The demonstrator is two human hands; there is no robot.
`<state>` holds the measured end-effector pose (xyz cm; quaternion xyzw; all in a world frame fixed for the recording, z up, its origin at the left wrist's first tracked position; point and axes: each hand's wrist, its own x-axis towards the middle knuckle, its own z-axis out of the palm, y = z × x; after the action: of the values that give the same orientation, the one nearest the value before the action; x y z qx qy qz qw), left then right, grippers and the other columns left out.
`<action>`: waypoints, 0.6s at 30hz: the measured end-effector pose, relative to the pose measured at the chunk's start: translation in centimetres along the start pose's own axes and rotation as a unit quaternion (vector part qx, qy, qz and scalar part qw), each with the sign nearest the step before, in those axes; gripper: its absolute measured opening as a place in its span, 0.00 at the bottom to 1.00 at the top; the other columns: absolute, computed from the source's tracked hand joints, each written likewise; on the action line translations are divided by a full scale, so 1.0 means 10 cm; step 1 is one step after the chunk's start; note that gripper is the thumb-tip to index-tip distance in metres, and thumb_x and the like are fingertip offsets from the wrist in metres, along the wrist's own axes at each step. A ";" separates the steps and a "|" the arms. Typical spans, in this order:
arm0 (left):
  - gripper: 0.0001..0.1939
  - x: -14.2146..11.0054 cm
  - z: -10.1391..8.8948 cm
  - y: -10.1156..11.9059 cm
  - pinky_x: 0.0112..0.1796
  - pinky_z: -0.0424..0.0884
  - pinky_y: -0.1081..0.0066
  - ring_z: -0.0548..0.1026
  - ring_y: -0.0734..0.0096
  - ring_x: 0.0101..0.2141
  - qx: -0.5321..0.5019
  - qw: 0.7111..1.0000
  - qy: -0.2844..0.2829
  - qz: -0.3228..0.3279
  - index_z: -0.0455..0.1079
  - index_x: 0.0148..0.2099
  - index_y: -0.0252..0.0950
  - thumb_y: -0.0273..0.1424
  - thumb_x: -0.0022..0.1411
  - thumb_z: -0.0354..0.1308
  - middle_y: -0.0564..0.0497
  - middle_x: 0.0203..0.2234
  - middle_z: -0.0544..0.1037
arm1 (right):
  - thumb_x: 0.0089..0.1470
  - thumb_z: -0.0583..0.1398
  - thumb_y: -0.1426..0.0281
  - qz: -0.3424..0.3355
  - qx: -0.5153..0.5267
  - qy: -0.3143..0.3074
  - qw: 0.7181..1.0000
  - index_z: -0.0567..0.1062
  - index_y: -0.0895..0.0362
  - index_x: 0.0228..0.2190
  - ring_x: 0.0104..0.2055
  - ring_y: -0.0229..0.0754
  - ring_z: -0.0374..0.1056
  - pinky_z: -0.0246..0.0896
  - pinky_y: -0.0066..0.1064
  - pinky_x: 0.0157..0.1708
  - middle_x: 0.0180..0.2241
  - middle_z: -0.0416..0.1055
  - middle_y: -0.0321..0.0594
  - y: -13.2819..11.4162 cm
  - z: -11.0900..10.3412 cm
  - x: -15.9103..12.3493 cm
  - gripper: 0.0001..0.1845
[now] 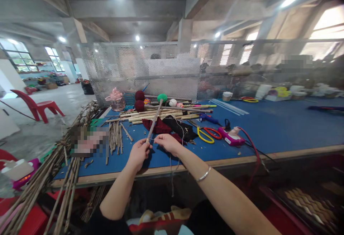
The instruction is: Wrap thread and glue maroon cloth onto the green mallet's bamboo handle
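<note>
My left hand [139, 154] is closed around the lower end of a thin wooden stick [154, 121], tilted up and away over the table. The stick's far end meets a green ball [162, 97]; I cannot tell whether they are joined. My right hand [167, 142], just beside the left, pinches a thin pale string [151, 139] that runs to the stick by my left fingers. Loose string [172, 181] hangs below my right hand past the table edge. Dark red cloth [158, 125] and black cloth [180, 127] lie just beyond my hands.
Scissors with yellow and red handles [205, 135], a blue glue gun [209, 118] and a magenta power strip [231, 136] lie right on the blue table [282, 127]. Short sticks [115, 138] and bundled long branches [53, 170] occupy the left. A perforated metal screen [107, 59] stands behind.
</note>
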<state>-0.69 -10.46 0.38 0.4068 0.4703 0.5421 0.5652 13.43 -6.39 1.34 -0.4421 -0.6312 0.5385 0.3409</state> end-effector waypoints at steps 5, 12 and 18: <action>0.14 0.00 -0.06 0.01 0.13 0.42 0.84 0.51 0.90 0.12 -0.077 0.997 0.011 0.004 0.62 0.33 0.33 0.33 0.43 0.60 0.58 0.19 0.66 | 0.45 0.57 0.63 0.046 0.045 -0.031 0.997 0.65 0.58 0.23 0.16 0.30 0.53 0.51 0.24 0.19 0.16 0.58 0.29 -0.08 -0.31 -0.23 0.10; 0.12 0.05 0.06 -0.04 0.13 0.48 0.84 0.56 0.88 0.13 -0.036 0.999 0.014 0.028 0.61 0.33 0.33 0.34 0.47 0.57 0.55 0.21 0.69 | 0.48 0.58 0.65 -0.095 -0.246 0.217 0.940 0.69 0.57 0.35 0.37 0.40 0.65 0.57 0.30 0.38 0.35 0.70 0.41 -0.12 -0.38 -0.08 0.11; 0.13 0.12 0.27 -0.14 0.13 0.53 0.81 0.58 0.84 0.12 0.020 0.997 0.040 0.062 0.62 0.36 0.33 0.37 0.52 0.54 0.58 0.16 0.66 | 0.55 0.51 0.58 0.006 -0.046 0.068 0.997 0.63 0.59 0.39 0.18 0.32 0.60 0.54 0.24 0.17 0.24 0.67 0.36 -0.17 0.17 0.32 0.17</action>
<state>2.22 -9.27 -0.44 0.4241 0.4773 0.5824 0.5031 10.34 -4.13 2.49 -0.4964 -0.6280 0.4796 0.3594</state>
